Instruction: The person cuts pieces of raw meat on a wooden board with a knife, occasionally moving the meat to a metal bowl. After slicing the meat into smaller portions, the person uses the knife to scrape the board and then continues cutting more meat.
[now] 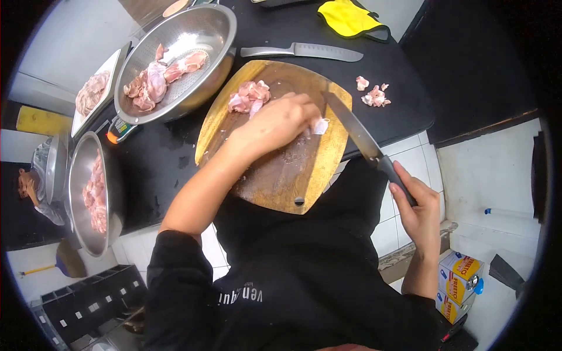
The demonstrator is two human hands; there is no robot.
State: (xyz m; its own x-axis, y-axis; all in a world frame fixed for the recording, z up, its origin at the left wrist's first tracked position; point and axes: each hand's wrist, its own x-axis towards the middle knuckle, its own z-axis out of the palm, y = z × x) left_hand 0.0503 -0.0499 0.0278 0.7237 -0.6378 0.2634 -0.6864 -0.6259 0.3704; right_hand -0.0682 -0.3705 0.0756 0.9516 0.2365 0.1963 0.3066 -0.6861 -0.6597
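Observation:
My left hand [287, 119] is over the wooden cutting board [275, 190], its fingers curled down at a small pale scrap [320, 126]; what lies under the fingers is hidden. Beside that wrist, a pile of raw meat pieces [250, 96] rests on the board. My right hand [414, 196] is wrapped round the dark handle of a knife [358, 133], whose blade points up and left over the board's right edge. Small meat trimmings [376, 96] lie on the black table [404, 70] to the right of the board.
A perforated steel bowl [219, 44] of meat stands behind left, near a tray [109, 76] of meat. Farther left is another bowl [115, 202] with meat pieces. A second knife [328, 52] and a yellow-black cloth item [348, 19] lie behind the board. Another person [41, 175] is at far left.

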